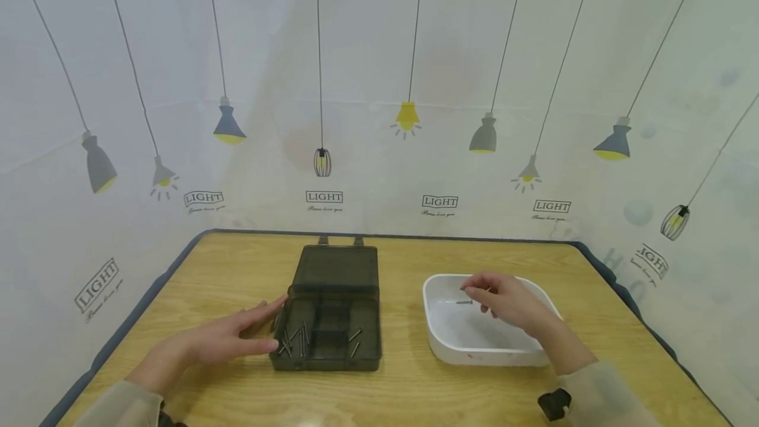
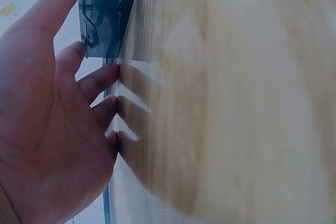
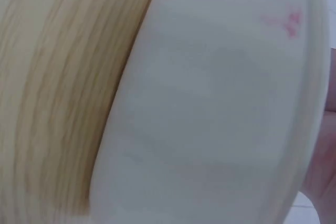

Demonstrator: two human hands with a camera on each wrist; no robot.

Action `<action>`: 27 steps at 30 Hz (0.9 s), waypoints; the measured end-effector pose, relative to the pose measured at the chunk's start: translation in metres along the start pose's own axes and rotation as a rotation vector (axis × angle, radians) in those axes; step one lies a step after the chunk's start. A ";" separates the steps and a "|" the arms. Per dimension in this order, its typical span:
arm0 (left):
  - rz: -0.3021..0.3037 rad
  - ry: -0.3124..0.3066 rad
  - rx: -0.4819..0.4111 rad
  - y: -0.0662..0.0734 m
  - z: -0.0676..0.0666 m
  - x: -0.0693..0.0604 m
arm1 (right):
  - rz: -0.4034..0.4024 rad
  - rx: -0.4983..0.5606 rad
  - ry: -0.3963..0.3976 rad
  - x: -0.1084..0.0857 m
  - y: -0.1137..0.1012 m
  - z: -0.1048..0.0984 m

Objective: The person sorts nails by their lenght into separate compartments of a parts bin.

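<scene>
A dark see-through plastic box [image 1: 330,331] with compartments stands on the table, its lid [image 1: 336,267] folded back. Several thin metal screws [image 1: 304,338] lie in its left part, a few more on its right. My left hand [image 1: 216,338] rests against the box's left side, thumb and fingers spread; in the left wrist view the hand [image 2: 47,114] has its lower fingertips on the table. Over the white tray [image 1: 486,356], my right hand [image 1: 504,298] pinches a small screw, mostly hidden, its dark tip showing at the fingertips. Another screw [image 1: 464,302] lies in the tray below.
The wooden table [image 1: 237,394] has a dark edge along the back and sides. A white curtain [image 1: 379,170] printed with hanging lamps stands close behind it. The tray's white side wall [image 3: 205,103] fills most of the right wrist view.
</scene>
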State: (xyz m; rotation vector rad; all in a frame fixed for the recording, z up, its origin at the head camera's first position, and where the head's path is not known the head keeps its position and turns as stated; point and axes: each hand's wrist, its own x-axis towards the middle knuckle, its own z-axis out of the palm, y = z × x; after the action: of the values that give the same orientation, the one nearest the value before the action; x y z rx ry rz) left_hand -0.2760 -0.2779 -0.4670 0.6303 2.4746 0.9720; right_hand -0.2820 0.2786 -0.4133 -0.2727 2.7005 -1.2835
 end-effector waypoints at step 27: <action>0.000 -0.002 -0.005 0.003 -0.001 -0.001 | -0.199 0.202 -0.132 0.027 -0.070 0.074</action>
State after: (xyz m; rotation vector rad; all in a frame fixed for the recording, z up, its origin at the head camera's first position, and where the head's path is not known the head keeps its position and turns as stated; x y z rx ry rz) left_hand -0.2750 -0.2765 -0.4643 0.6293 2.4697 0.9762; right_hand -0.2863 0.1734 -0.4062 -0.5914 2.4612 -1.5193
